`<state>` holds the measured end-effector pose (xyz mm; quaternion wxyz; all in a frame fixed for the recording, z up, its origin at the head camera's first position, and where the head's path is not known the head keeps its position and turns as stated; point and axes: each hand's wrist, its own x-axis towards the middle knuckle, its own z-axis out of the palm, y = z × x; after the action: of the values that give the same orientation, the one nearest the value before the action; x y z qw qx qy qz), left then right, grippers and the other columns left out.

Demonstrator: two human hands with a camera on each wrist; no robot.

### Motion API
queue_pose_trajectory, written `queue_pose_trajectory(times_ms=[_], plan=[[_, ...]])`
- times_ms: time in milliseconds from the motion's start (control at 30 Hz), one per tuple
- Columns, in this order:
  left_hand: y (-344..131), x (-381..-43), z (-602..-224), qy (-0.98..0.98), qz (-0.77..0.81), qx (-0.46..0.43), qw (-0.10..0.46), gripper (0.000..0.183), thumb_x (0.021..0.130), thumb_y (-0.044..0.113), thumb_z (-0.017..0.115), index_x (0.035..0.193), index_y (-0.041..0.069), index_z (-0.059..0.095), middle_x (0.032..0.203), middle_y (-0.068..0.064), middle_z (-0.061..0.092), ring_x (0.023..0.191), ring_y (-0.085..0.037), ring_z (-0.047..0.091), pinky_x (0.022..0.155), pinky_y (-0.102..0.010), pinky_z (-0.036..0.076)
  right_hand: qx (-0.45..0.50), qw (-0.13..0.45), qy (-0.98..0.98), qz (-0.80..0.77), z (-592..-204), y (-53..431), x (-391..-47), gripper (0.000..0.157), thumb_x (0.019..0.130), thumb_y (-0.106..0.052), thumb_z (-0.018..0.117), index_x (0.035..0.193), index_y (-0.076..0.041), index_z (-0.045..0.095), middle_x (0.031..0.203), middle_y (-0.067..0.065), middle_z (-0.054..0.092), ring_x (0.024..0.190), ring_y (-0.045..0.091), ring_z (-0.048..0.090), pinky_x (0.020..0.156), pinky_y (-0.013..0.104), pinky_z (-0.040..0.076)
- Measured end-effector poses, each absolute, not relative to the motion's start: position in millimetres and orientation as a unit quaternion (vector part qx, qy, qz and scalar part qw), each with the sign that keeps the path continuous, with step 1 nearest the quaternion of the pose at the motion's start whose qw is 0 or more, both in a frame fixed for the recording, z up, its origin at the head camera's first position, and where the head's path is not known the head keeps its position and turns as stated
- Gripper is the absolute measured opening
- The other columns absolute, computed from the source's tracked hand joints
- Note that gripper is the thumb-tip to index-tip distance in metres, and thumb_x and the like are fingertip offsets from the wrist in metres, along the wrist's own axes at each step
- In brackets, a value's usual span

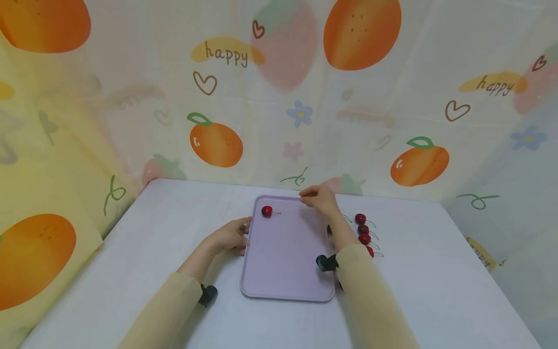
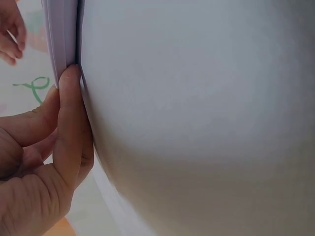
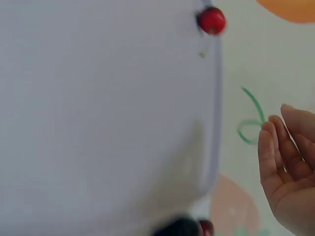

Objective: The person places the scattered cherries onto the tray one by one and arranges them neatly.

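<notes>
A light purple tray [image 1: 285, 257] lies on the table, with one red cherry [image 1: 267, 211] and its stem near the far left corner. My left hand [image 1: 230, 236] is at the tray's left side; in the left wrist view its thumb and fingertips pinch the tray rim [image 2: 61, 39]. Above the tray's far right corner hovers my right hand [image 1: 320, 198], its fingers loosely bent. Nothing shows between the fingers of the right hand [image 3: 290, 162] in the right wrist view. The right forearm hides part of the tray's right edge.
Right of the tray, several cherries with stems [image 1: 364, 239] stand in a row on the white table [image 1: 427, 286]. More dark red fruit is partly hidden by the right forearm. A fruit-print cloth [image 1: 270, 131] hangs behind the table's far edge.
</notes>
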<state>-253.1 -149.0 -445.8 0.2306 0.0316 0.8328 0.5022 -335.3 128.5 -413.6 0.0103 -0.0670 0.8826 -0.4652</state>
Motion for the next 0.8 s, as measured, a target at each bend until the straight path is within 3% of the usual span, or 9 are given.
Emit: queue_pose_trajectory(times_ms=[233, 433, 800], plan=[[-151, -252, -446, 0.833, 0.503, 0.027, 0.228, 0.08, 0.086, -0.013, 0.057, 0.157, 0.004, 0.022, 0.125, -0.021, 0.044, 0.074, -0.016, 0.055, 0.062, -0.024, 0.06, -0.072, 0.014, 0.881, -0.467, -392, 177, -317, 0.029, 0.092, -0.017, 0.067, 0.118, -0.003, 0.069, 0.122, 0.019, 0.068, 0.109, 0.027, 0.066, 0.088, 0.026, 0.055], [-150, -252, -445, 0.837, 0.497, 0.029, 0.227, 0.079, 0.087, -0.011, 0.059, 0.156, 0.004, 0.024, 0.129, -0.022, 0.046, 0.074, -0.016, 0.057, 0.063, -0.025, 0.061, -0.071, 0.01, 0.891, -0.449, -384, 223, -297, 0.034, 0.095, -0.025, 0.065, 0.121, -0.004, 0.068, 0.122, 0.02, 0.068, 0.103, 0.022, 0.067, 0.087, 0.018, 0.054], [-149, -253, -443, 0.839, 0.494, 0.032, 0.227, 0.079, 0.086, -0.013, 0.058, 0.156, 0.003, 0.024, 0.125, -0.021, 0.046, 0.069, -0.015, 0.055, 0.061, -0.024, 0.06, -0.055, 0.022, 0.909, -0.413, -394, 274, -259, 0.042, 0.095, -0.036, 0.063, 0.123, -0.004, 0.067, 0.119, 0.016, 0.071, 0.097, 0.013, 0.067, 0.098, 0.041, 0.054]])
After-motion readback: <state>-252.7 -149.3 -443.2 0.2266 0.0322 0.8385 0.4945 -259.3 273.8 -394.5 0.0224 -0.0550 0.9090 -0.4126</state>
